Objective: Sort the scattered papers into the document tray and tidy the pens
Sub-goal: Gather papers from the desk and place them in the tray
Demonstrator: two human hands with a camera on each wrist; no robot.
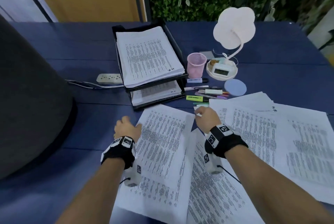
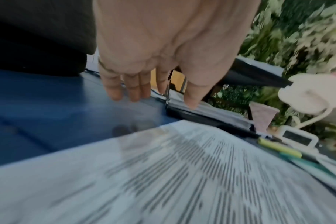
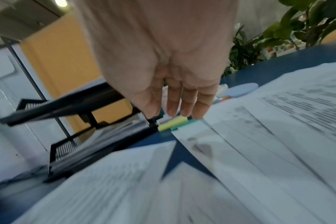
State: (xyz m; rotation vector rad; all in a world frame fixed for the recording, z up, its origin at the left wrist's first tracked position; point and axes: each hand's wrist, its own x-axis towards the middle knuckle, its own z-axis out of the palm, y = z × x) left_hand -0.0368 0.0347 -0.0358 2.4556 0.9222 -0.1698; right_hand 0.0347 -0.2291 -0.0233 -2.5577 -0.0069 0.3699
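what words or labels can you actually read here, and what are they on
"H R": handwritten on the top sheet in the tray.
"H R": handwritten on a loose sheet on the table.
Yellow highlighter: label too blurred to read.
White marker: label too small.
Printed text on the papers: unreadable.

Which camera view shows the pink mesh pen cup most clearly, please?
The head view shows the pink mesh pen cup best: whole, upright, between the document tray and the white lamp. The left wrist view shows it only as a blurred pink shape. In the right wrist view I cannot find it.
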